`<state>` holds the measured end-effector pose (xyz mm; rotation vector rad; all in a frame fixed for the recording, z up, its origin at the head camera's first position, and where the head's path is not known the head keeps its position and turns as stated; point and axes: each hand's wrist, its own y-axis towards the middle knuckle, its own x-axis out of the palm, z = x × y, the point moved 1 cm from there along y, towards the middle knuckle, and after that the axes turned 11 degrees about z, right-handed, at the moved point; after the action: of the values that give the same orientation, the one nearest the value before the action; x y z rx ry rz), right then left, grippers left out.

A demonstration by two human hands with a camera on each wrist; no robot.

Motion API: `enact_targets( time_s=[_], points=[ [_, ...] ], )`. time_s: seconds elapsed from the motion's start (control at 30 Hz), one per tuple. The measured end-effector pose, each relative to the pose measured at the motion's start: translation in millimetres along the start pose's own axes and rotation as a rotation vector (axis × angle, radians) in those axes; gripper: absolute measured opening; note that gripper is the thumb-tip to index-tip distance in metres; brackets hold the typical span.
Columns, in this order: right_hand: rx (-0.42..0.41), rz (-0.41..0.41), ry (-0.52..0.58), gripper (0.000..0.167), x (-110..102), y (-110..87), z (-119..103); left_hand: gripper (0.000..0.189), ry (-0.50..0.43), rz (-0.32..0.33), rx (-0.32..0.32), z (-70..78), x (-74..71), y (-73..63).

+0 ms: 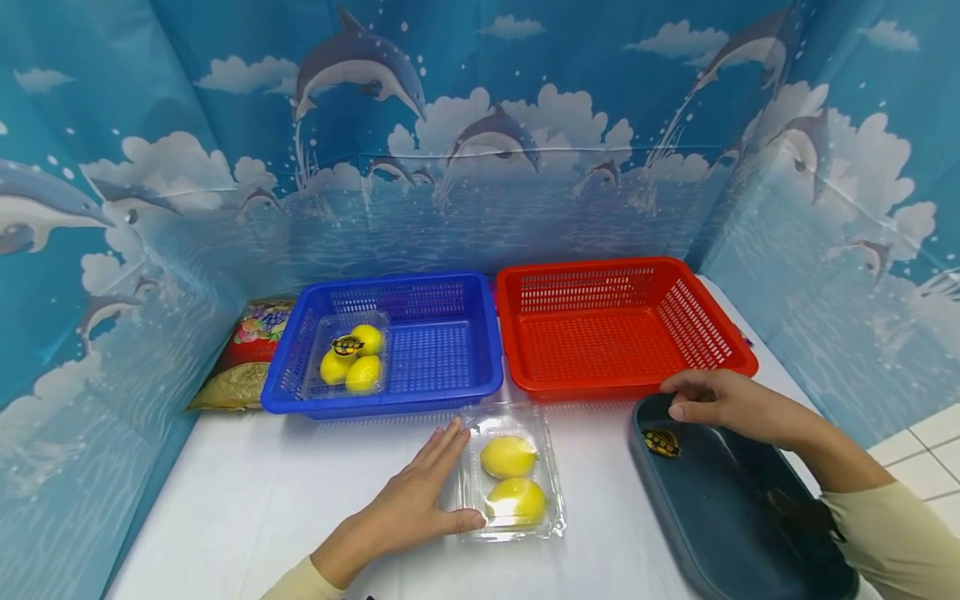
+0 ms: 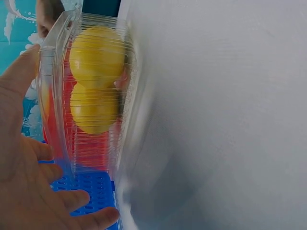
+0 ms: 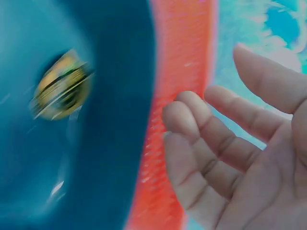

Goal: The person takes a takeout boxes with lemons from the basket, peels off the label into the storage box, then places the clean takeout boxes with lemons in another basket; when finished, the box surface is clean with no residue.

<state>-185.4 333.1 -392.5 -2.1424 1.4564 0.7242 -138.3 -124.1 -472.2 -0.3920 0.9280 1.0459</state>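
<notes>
In the lower middle of the head view, the left hand (image 1: pixel 420 504) is reaching along a clear container (image 1: pixel 553 471), its fingers (image 1: pixel 431 457) straight and the thumb spread wide from them. The thumb is overlapping the container's lower left edge, and the fingertips are lying at its upper left edge; how firmly they are pressing, I cannot tell. The container is sitting on the white counter (image 1: pixel 300 475), just right of the frame's lower middle, and two lemons (image 1: pixel 508 457) are showing through its plastic, one above the other.

Toward the right, the right hand (image 1: pixel 727 404) is hovering over the upper end of a dark tray (image 1: pixel 731 517). Its fingers are curving loosely, with a wide gap to the thumb in the right wrist view. A black and gold label (image 1: pixel 662 442) is lying in the tray's upper left, near that hand.

Left of centre, a blue basket (image 1: pixel 435 358) is holding a clear pack (image 1: pixel 312 367) of three lemons with a dark label across it. A red basket (image 1: pixel 600 342) is standing right beside it, behind the tray. At the left, a red and gold bag (image 1: pixel 243 358) is leaning near a dolphin-printed curtain (image 1: pixel 465 217).
</notes>
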Motion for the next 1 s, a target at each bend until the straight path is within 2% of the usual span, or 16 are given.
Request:
enact_targets(
  time_s=[0.17, 0.37, 0.63, 0.8, 1.0],
  points=[
    [0.014, 0.045, 0.095, 0.042, 6, -2.9, -33, 0.11, -0.015, -0.004, -0.008, -0.1, 0.1, -0.7],
    [0.118, 0.041, 0.247, 0.053, 39, 3.4, -60, 0.11, -0.036, -0.016, -0.031, 0.1, -0.1, -1.2],
    [0.256, 0.01, 0.435, 0.061, 85, 12.1, -69, 0.109, -0.067, -0.013, -0.032, 1.1, -0.2, -0.3],
    [0.348, -0.047, 0.567, 0.069, 111, 16.3, -70, 0.109, -0.072, -0.018, -0.039, 1.8, -0.1, -0.6],
    [0.432, -0.049, 0.597, 0.07, 133, 23.3, -70, 0.108, -0.05, -0.012, -0.031, 1.0, -0.6, -0.1]
  ],
)
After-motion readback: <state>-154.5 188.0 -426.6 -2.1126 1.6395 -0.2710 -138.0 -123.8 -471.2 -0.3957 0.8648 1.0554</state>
